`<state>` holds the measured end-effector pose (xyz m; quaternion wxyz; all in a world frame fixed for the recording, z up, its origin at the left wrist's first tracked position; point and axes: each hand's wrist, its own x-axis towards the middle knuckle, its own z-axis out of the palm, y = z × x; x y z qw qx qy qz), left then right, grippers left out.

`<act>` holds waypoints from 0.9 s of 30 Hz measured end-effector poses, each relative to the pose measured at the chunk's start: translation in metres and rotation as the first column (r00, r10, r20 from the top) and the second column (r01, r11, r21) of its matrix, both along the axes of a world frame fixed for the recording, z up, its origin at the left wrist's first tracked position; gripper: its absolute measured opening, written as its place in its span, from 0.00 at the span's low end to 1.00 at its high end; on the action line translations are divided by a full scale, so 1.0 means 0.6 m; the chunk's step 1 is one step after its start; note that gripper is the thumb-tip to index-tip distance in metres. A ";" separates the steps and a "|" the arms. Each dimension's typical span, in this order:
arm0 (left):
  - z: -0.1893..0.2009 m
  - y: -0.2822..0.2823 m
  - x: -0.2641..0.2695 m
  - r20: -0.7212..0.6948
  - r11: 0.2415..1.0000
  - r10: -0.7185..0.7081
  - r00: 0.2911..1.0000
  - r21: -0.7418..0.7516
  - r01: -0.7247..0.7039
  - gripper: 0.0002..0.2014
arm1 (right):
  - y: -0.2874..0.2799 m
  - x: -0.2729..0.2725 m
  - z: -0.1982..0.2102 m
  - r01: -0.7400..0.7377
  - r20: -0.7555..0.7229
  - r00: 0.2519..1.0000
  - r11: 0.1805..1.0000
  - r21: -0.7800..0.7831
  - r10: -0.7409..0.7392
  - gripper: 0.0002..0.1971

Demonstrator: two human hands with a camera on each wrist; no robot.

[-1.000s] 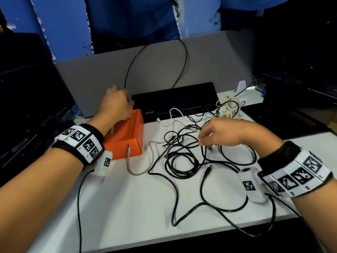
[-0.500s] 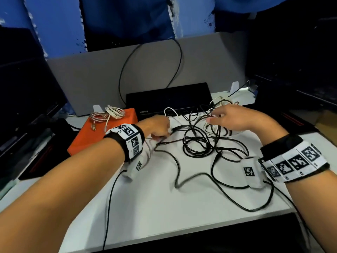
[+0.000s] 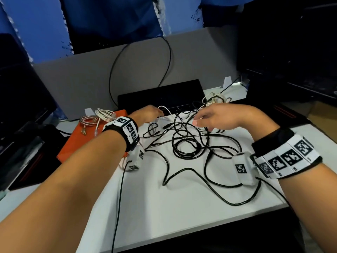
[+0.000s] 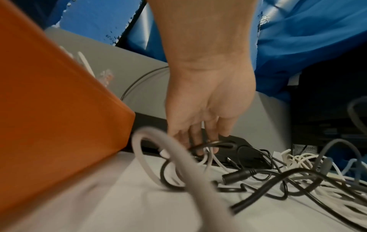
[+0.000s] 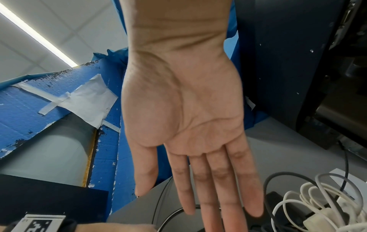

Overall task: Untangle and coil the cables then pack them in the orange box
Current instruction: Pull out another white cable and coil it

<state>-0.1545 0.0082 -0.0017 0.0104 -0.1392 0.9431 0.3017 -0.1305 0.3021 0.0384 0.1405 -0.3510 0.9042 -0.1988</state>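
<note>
The orange box [image 3: 73, 143] stands at the left of the white table, and its side fills the left wrist view [image 4: 49, 109]. On its lid lie a white coil [image 3: 104, 114] and a copper braided coil [image 3: 89, 119]. A tangle of black cables [image 3: 184, 143] covers the table's middle. My left hand [image 3: 149, 114] reaches into its far left part. There its fingers [image 4: 190, 138] curl down round a white cable [image 4: 217, 163], and a black cable crosses the fingertips. My right hand [image 3: 215, 118] hovers over the tangle's far right, its fingers [image 5: 218, 180] straight and holding nothing.
A flat black device [image 3: 160, 95] lies behind the tangle, against a grey partition [image 3: 82, 79]. A bundle of white charger cable [image 3: 213, 98] sits at the back right [image 5: 317, 204]. Dark equipment flanks the table on both sides. The near half of the table [image 3: 164, 207] carries only trailing black cable.
My left hand has left the orange box, where two coils now lie, and moved right into the tangle. My right hand has lifted toward the tangle's far side.
</note>
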 end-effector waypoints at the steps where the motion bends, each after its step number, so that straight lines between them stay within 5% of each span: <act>1: -0.005 -0.003 -0.006 -0.049 0.999 0.013 0.999 0.044 -0.011 0.12 | -0.001 -0.001 -0.001 -0.005 0.002 1.000 1.000 0.000 0.005 0.20; 5: 0.021 -0.011 -0.018 -0.272 0.893 0.176 0.946 0.448 -0.037 0.07 | -0.004 -0.006 -0.005 -0.011 0.005 1.000 1.000 -0.011 0.011 0.20; 9: 0.076 0.002 -0.005 -0.357 0.819 0.124 0.926 0.564 0.108 0.09 | -0.011 0.006 0.003 -0.023 -0.009 1.000 0.987 -0.157 0.022 0.15; 11: 0.082 0.015 0.002 -0.341 0.904 0.079 0.937 0.420 0.077 0.06 | -0.014 0.015 0.009 0.003 -0.016 1.000 0.967 -0.255 -0.007 0.13; 13: 0.063 0.022 0.001 -0.258 0.996 0.015 0.966 0.084 0.006 0.13 | -0.015 0.022 0.014 0.006 -0.015 1.000 0.956 -0.292 -0.011 0.13; 15: 0.038 0.030 0.000 -0.080 0.990 -0.041 0.996 -0.139 0.029 0.22 | -0.015 0.028 0.016 -0.016 -0.011 1.000 0.966 -0.259 0.014 0.15; 17: 0.019 0.036 -0.001 0.065 0.984 -0.020 0.998 -0.174 0.031 0.26 | -0.016 0.031 0.014 -0.043 -0.009 0.999 0.975 -0.219 0.042 0.15; 20: -0.004 0.035 -0.011 0.048 0.998 0.055 0.997 -0.036 -0.053 0.23 | -0.022 0.029 0.005 -0.054 -0.001 0.998 0.978 -0.199 0.055 0.15; 23: -0.007 0.029 -0.023 -0.116 0.978 0.130 0.985 0.176 -0.109 0.16 | -0.029 0.022 -0.006 -0.064 -0.003 0.998 0.983 -0.173 0.065 0.15; 25: 0.014 0.029 -0.029 -0.310 0.909 0.242 0.919 0.403 -0.103 0.06 | -0.031 0.015 -0.013 -0.074 -0.017 0.997 0.990 -0.120 0.072 0.17; 27: 0.060 0.035 -0.020 -0.514 0.855 0.321 0.795 0.518 -0.010 0.08 | -0.028 0.008 -0.020 -0.071 -0.004 0.997 0.997 -0.029 0.071 0.20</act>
